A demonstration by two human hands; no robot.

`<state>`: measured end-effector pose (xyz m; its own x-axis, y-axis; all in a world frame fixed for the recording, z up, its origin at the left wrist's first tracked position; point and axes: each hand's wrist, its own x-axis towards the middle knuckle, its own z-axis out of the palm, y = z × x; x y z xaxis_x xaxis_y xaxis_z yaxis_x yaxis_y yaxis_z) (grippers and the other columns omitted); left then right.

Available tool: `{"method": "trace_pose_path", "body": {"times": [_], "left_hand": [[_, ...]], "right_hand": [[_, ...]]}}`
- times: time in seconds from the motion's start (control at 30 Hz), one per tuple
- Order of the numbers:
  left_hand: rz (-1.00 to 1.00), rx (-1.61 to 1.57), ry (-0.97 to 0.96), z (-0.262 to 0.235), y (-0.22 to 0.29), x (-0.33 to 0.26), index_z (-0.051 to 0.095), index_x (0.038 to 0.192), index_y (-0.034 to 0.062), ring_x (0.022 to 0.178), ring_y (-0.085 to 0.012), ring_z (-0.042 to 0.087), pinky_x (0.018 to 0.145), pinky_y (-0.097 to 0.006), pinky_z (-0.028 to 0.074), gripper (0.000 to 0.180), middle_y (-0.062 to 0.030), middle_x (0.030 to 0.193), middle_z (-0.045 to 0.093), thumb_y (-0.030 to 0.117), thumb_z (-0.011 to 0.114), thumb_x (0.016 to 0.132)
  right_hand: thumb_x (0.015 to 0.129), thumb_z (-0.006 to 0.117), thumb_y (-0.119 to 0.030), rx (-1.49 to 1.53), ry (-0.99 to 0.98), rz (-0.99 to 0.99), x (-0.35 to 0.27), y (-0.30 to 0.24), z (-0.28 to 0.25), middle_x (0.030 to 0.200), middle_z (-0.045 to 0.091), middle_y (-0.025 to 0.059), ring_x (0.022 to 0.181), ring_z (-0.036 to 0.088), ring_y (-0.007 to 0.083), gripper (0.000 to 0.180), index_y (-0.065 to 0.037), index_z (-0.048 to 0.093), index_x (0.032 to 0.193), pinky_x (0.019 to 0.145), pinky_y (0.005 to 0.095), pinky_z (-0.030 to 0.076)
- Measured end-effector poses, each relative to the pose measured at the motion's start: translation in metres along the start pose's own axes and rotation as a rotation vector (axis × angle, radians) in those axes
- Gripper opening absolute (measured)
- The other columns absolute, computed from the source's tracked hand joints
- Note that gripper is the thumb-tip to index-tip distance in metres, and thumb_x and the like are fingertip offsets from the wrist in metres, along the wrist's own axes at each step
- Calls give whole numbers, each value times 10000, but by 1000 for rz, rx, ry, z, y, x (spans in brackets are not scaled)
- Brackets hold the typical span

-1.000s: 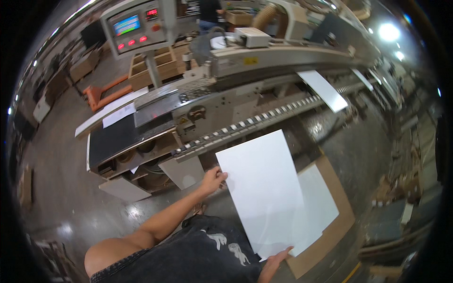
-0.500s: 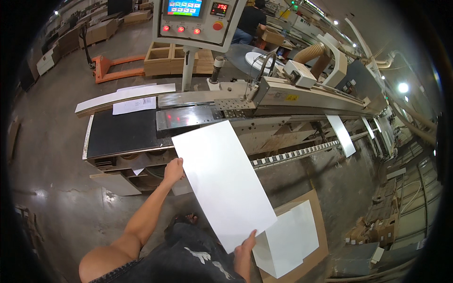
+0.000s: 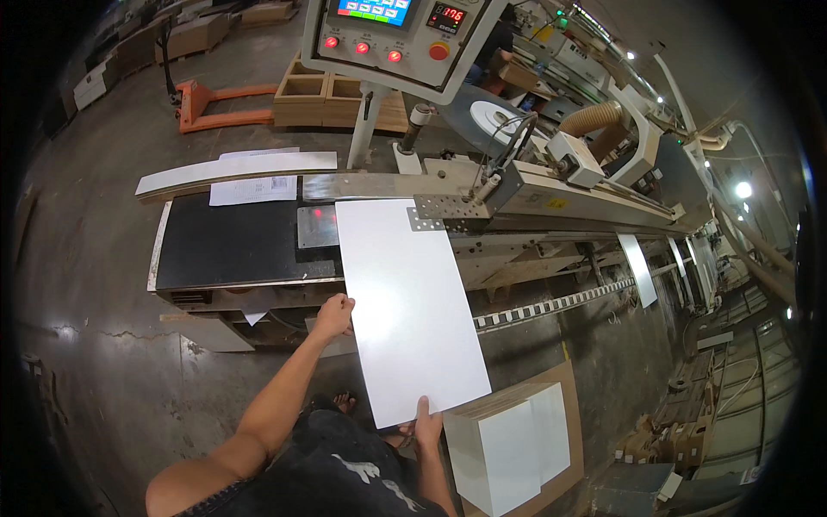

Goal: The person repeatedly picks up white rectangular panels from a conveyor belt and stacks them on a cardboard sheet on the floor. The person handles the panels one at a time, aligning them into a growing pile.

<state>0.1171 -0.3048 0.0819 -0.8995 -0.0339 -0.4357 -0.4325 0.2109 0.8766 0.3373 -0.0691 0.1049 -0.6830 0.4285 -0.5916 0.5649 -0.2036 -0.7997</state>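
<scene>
In the head view, the white board (image 3: 409, 314) is gripped at its left edge by the left hand (image 3: 332, 318) and at its near edge by the right hand (image 3: 423, 424), thumb on top. Beside the right grip, boards (image 3: 510, 448) are stacked; contents of wooden boxes (image 3: 299, 115) beyond the left grip cannot be told.

We see free room above the black table (image 3: 228, 246), to the left of the panel (image 3: 413, 310); a hand could pass there, as far as the paper (image 3: 252, 191). On the panel's far right corner, 1 perforated plate (image 3: 444, 210) blocks our way from above. Our right hand (image 3: 424, 423) has the stack (image 3: 510, 448) just beside it. Beyond the panel, the post (image 3: 365, 129) stands as obstacle.
</scene>
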Motion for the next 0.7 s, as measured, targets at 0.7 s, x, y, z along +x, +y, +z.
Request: {"method": "trace_pose_path", "body": {"times": [0.7], "left_hand": [[4, -120, -68, 139, 47, 65, 559, 927, -24, 523, -216, 646, 475, -346, 530, 239, -133, 759, 648, 206, 564, 994]], "right_hand": [[1001, 541, -401, -140, 135, 103, 120, -51, -105, 699, 650, 140, 430, 575, 220, 477, 71, 605, 1033, 354, 322, 457]]}}
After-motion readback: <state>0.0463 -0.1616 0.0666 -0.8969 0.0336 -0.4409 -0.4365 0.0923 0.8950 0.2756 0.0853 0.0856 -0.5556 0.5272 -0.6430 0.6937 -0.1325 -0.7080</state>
